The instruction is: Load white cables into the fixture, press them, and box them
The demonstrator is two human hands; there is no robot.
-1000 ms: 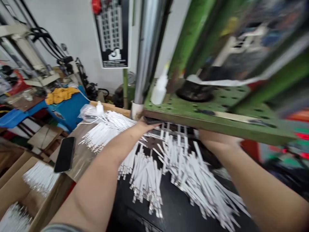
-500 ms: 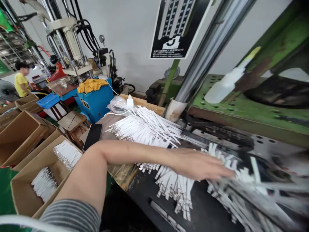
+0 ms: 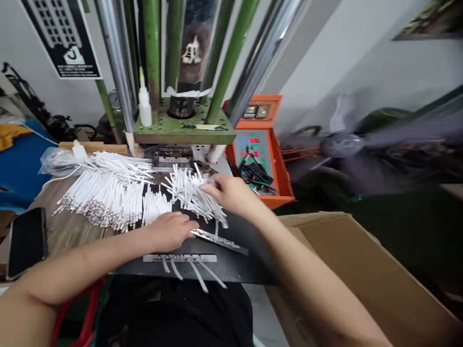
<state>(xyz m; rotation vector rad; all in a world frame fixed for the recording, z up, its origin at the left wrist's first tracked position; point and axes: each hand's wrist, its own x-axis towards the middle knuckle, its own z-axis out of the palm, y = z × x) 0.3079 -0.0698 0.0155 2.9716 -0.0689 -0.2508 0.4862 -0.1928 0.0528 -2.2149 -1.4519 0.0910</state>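
- So both hands are down on a black work surface (image 3: 235, 270), apart from each other, and the left isn't clamped on anything.
- Left hand (image 3: 168, 232) lies palm-down near the middle, fingertips just beside a flat silver metal bar (image 3: 219, 239) sitting at an angle, with a white strip standing up from it.
- Right hand (image 3: 231, 193) is farther off, its fingers (image 3: 210, 189) in a loose bunch of thin white strips (image 3: 186, 190). Can't tell if it's actually gripping them.
- Bigger pile of metal-tipped white strips (image 3: 104, 200) spreads left of the hands, partly over a brown surface.
- Closer in, a second metal bar (image 3: 180, 258) has four white strips hanging toward the near edge.
- Far side: green steel press (image 3: 181, 132) with chrome columns, and a white plastic squeeze bottle (image 3: 145, 108) on its bed.
- An orange control box (image 3: 258, 144) sits right of it.
- Black smartphone (image 3: 26, 243) lies far left, and an open cardboard box (image 3: 361, 270) sits near right.
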